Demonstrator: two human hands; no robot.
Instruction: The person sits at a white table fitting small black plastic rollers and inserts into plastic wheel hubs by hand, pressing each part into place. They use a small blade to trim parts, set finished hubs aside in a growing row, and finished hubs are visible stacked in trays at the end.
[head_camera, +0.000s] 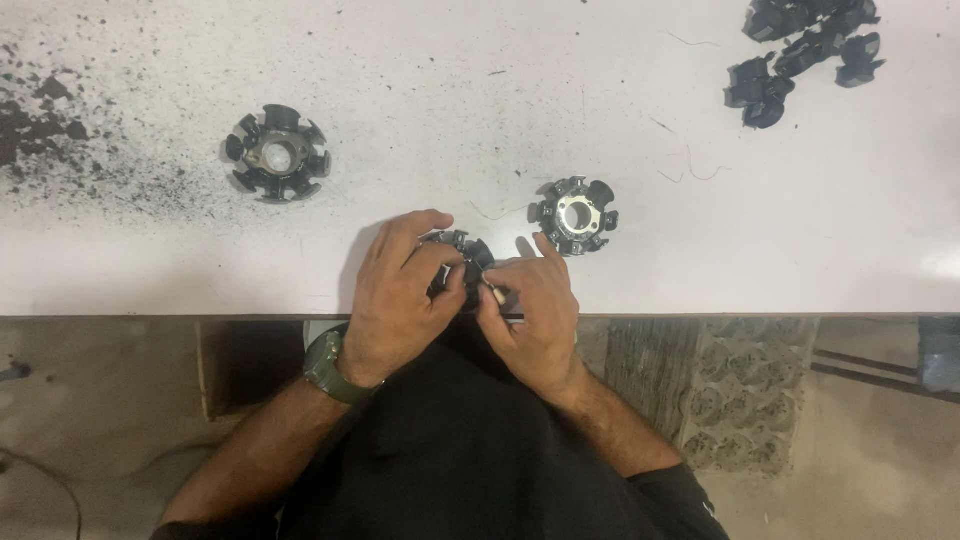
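Stator core (462, 252) gripped, apparently, between both hands (470, 300).

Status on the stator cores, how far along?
Two ring-shaped stator cores, one left and one right, lie loose on the white table. A third is gripped by the left hand and right hand. A pile of black pieces sits far right, untouched.

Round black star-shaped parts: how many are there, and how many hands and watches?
Round black star-shaped parts: 3, one far left on the table, one by the right hand, one held in both hands
Hands: 2, left hand and right hand
Wristwatch: 1
Pile of loose black pieces: 1
Total: 7
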